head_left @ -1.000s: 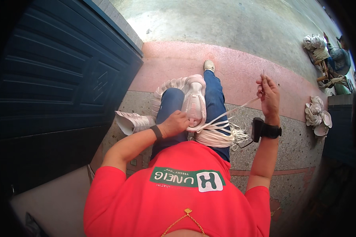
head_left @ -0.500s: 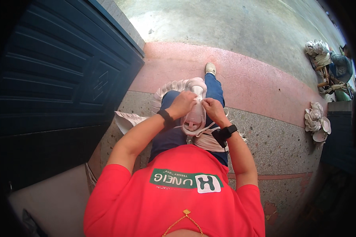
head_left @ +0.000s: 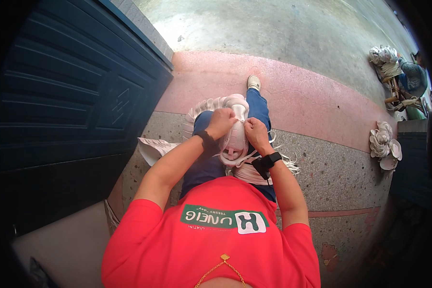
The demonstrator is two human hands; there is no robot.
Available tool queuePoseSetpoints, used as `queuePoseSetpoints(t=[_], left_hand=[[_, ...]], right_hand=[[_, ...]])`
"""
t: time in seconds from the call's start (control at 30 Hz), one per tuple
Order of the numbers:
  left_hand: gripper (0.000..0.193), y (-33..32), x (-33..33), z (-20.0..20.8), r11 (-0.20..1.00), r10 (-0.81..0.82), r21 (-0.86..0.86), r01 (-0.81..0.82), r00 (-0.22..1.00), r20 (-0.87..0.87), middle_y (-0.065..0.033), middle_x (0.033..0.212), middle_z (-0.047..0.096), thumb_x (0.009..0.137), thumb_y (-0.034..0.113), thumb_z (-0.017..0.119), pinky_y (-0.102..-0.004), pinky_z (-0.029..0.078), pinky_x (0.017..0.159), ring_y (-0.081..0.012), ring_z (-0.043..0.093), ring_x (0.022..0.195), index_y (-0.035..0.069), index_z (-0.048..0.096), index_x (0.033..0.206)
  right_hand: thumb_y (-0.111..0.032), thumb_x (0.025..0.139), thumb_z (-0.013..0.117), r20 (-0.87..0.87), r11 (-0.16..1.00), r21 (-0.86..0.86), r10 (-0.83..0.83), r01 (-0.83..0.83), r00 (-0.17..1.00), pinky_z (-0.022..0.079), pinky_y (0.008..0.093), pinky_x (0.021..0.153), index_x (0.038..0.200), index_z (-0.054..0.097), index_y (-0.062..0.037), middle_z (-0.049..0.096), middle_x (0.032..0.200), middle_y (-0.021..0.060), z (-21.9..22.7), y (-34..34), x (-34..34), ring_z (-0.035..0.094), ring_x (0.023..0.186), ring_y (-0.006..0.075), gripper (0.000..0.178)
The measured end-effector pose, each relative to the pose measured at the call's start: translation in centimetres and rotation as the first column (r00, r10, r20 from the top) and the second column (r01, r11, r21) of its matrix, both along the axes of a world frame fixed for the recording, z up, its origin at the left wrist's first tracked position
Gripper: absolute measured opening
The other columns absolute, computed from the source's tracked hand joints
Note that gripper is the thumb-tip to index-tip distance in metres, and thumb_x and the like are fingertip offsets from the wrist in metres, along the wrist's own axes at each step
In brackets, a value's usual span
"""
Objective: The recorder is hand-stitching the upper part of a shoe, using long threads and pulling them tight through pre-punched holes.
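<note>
A pale pinkish-white shoe upper (head_left: 234, 140) lies across my lap, its toe pointing away and its heel opening towards me. My left hand (head_left: 222, 123) is closed at the left side of the lacing, fingertips pinched on a white shoelace. Just across from it, my right hand (head_left: 257, 134) pinches the shoelace at the right edge of the upper. The lace between the fingertips is small and partly hidden. A bundle of white shoelaces (head_left: 249, 174) rests over my right thigh, with loose ends (head_left: 289, 165) hanging off its side.
A row of nested white shoe uppers (head_left: 204, 106) curves around my left knee. Beside it is a white flared piece (head_left: 153, 148). A dark blue door (head_left: 81, 91) stands on the left. More white uppers (head_left: 385, 146) lie at the right, below a cluttered blue seat (head_left: 413, 81).
Both hands stay at the lacing, with only small shifts of the fingers and wrists. The right hand sits slightly further left and the view has moved a little.
</note>
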State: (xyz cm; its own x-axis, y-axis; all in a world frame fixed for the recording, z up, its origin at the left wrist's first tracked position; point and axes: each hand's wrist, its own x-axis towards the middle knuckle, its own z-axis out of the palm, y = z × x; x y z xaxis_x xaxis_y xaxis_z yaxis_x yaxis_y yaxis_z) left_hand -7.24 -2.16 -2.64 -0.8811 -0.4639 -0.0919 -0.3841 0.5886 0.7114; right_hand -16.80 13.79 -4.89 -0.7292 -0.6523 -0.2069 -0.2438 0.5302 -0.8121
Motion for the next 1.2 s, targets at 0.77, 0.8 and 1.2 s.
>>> queuePoseSetpoints(t=[0.77,0.8,1.2], left_hand=[[0.024,-0.1,-0.1,-0.2,0.979,0.061,0.193,-0.068,0.997,0.046,-0.0136,0.083,0.076,0.079,0.022,0.081,-0.0332,0.057,0.072,-0.0204,0.074,0.077,0.001,0.078,0.089],[0.024,-0.2,0.0,-0.3,0.978,0.063,0.194,-0.071,0.997,0.043,-0.0136,0.083,0.076,0.079,0.022,0.081,-0.0331,0.057,0.073,-0.0202,0.074,0.077,0.001,0.078,0.089],[0.026,-0.1,0.2,-0.3,0.973,0.092,0.208,-0.099,0.995,0.042,-0.0131,0.085,0.077,0.080,0.023,0.080,-0.0327,0.057,0.074,-0.0198,0.074,0.079,0.000,0.078,0.090]], right_hand=[[-0.016,0.096,0.062,-0.296,0.994,-0.041,0.080,-0.096,0.952,0.054,0.0467,0.080,0.099,0.071,-0.0012,0.067,0.095,0.0193,0.3,0.2,0.5,0.067,0.089,0.0401,0.017],[-0.016,0.096,0.062,-0.312,0.993,-0.037,0.091,-0.108,0.946,0.054,0.0470,0.080,0.099,0.071,-0.0013,0.066,0.095,0.0190,0.4,0.1,0.5,0.067,0.088,0.0401,0.017],[-0.014,0.095,0.064,-0.413,0.986,0.001,0.151,-0.165,0.898,0.053,0.0472,0.079,0.097,0.071,-0.0022,0.065,0.094,0.0180,1.0,-0.1,0.6,0.065,0.088,0.0396,0.014]])
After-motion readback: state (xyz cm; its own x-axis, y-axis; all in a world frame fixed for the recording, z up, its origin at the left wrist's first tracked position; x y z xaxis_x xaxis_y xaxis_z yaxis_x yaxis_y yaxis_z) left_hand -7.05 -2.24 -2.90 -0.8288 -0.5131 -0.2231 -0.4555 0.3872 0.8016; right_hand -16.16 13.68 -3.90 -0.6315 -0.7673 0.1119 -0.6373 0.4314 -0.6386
